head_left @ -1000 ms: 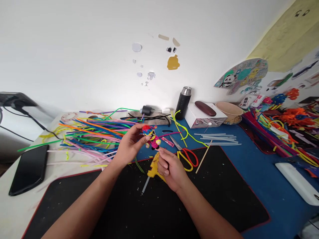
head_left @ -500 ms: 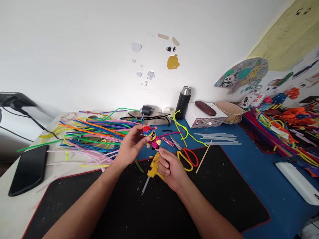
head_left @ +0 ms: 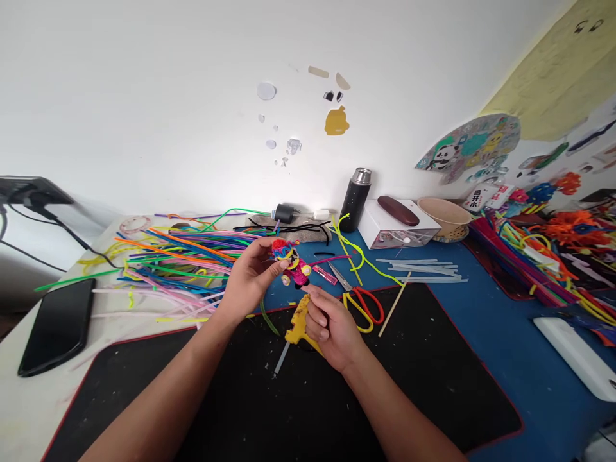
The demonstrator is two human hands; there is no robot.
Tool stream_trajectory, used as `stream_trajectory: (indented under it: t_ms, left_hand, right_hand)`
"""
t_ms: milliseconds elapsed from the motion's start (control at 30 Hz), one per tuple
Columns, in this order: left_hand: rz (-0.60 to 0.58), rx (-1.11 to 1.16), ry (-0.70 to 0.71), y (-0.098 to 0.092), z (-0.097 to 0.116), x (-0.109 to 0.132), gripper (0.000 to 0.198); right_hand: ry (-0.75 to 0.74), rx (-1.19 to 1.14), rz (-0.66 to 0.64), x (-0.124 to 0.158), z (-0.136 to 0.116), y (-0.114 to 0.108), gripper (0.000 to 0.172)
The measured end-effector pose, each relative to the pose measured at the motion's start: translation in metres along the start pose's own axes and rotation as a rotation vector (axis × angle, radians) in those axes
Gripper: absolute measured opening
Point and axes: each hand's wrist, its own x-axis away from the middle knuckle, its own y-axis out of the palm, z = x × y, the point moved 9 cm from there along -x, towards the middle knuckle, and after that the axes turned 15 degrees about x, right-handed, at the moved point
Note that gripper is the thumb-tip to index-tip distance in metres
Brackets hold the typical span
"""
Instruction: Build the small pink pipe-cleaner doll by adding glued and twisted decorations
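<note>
Pinched between the thumb and fingers of my left hand (head_left: 253, 273) is a small pipe-cleaner doll (head_left: 301, 273). It has a red and blue top, a yellow face area, a magenta body with round pale ends at its sides, and a black lower part. My right hand (head_left: 332, 324) is closed at the doll's bottom end, its fingertips gripping there; the exact part they grip is hidden. Below that hand a yellow glue gun (head_left: 297, 326) lies on the black mat (head_left: 409, 378), a glue stick (head_left: 282, 357) poking out. Scissors (head_left: 366, 308) with red and yellow handles lie just to the right.
Loose pipe cleaners (head_left: 178, 256) spread across the left, beside a phone (head_left: 58, 327). Toward the wall stand a black flask (head_left: 356, 200), a white box (head_left: 402, 224) and a bowl (head_left: 445, 218). Clear glue sticks (head_left: 423, 269) and a wooden stick (head_left: 394, 304) lie at right.
The doll has turned and tilted slightly in my left hand, so more of its magenta body shows. My right hand stays almost where it was.
</note>
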Motion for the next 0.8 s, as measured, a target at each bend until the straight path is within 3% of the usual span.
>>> stream_trajectory:
  t_ms: [200,800]
  left_hand:
    - [0.028,-0.015,0.001,-0.0064,0.0049,-0.0003,0.037]
    - [-0.011,-0.024,0.0,-0.0072,-0.0012,-0.0033,0.035]
  right_hand:
    - [-0.014,0.035,0.005,0.0006,-0.0025,-0.0008,0.047]
    - [-0.03,0.049,0.02,0.0045,-0.0063,0.0021,0.053]
